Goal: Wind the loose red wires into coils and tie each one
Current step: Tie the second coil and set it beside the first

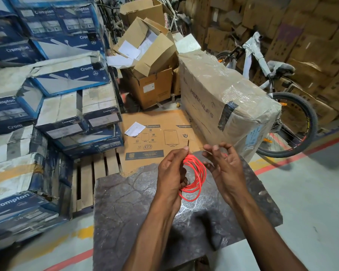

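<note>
My left hand (171, 173) grips a coil of red wire (196, 178) made of several loops, held upright above a dark stone-patterned tabletop (137, 222). A short bare wire end sticks up above my left thumb. My right hand (222, 165) is just to the right of the coil with its fingers curled. A bit of red wire shows between those fingers, and the hand appears to pinch the loose end.
Stacked blue and white fan boxes (47, 106) fill the left side. A flat cardboard sheet (159, 133) lies on a wooden pallet ahead. A large plastic-wrapped carton (223, 98) and a bicycle (278, 90) stand at the right. Open brown boxes (147, 55) sit behind.
</note>
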